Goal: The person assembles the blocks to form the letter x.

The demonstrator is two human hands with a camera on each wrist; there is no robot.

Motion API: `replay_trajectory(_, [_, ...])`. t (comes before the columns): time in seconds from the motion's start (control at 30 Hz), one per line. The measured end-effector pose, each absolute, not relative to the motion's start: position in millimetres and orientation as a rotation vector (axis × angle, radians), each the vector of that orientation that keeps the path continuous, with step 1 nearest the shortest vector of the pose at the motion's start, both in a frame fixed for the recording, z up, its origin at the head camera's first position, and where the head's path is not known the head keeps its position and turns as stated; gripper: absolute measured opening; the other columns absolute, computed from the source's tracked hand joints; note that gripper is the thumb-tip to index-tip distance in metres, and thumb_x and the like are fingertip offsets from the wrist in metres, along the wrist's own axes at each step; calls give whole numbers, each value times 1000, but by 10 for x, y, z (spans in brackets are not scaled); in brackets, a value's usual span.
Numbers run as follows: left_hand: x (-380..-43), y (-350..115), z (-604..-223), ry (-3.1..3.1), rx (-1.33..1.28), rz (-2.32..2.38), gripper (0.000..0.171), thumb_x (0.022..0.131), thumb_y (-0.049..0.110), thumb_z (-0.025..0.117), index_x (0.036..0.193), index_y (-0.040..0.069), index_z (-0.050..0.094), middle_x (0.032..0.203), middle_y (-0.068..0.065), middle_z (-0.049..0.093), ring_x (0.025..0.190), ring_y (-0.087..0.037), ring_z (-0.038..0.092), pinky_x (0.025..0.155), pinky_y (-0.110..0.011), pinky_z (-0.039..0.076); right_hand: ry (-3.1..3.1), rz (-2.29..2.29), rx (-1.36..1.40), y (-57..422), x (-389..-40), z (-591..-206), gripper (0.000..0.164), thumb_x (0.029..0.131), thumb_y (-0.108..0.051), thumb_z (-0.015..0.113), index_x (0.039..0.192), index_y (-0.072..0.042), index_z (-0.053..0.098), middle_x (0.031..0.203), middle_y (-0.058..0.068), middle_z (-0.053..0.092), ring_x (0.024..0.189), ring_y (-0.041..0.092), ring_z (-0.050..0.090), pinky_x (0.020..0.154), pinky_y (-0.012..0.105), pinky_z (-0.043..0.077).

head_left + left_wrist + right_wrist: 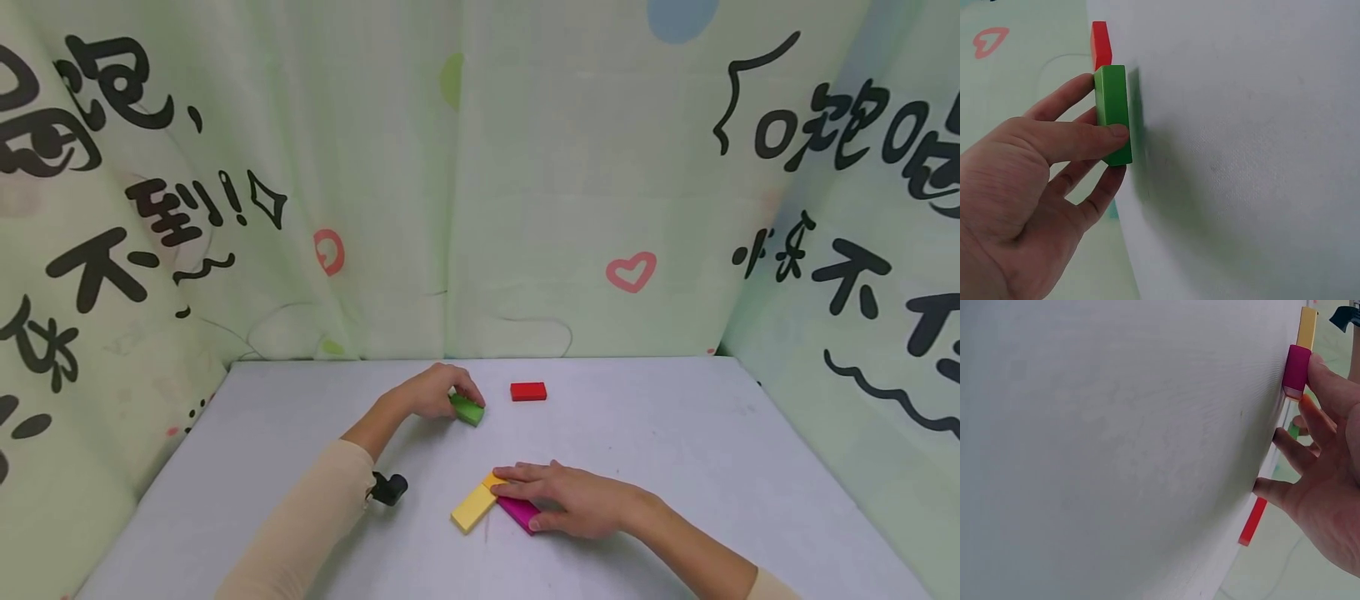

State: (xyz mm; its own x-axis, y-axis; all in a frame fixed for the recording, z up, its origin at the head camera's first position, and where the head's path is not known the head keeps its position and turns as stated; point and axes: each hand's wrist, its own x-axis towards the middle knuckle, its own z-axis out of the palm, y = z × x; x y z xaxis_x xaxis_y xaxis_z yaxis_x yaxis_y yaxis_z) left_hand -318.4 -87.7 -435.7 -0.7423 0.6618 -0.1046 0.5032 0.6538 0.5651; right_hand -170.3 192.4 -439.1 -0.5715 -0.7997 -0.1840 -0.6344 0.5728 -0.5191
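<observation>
In the head view my left hand (437,392) holds a green block (468,409) at the far middle of the table. The left wrist view shows the thumb on one face of the green block (1114,115), fingers behind it, and a shadow on the tabletop beside it. My right hand (577,498) is nearer the front, its thumb against one end of a magenta block (517,513) and fingers at the other end. Those fingers partly cover an orange block (492,480), which adjoins a yellow block (472,509). The other right fingertips (1277,434) rest on the table.
A red block (528,392) lies at the back of the white table (675,433), right of the left hand. Pale green curtains (540,167) with dark lettering enclose the back and sides. A black device (389,489) sits on the left wrist.
</observation>
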Motion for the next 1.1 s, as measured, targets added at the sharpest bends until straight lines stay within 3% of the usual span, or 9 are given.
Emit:
replay_trajectory(0.83, [-2918, -901, -4288, 2475, 1043, 618, 36, 89, -1, 78, 111, 28, 81, 114, 12, 70, 112, -11, 60, 100, -33, 56, 2399, -579, -1127, 1927, -1707, -4375, 61, 104, -26, 64, 160, -36, 42, 170, -9, 32, 157, 31, 32, 119, 73, 26])
replay_trajectory(1.1, [-2820, -927, -4274, 2422, 1080, 631, 36, 87, -6, 76, 108, 24, 82, 109, 11, 71, 108, -14, 62, 99, -35, 56, 2415, -561, -1099, 1925, -1708, -4393, 60, 104, -32, 64, 159, -41, 40, 170, -14, 31, 158, 26, 31, 121, 69, 27])
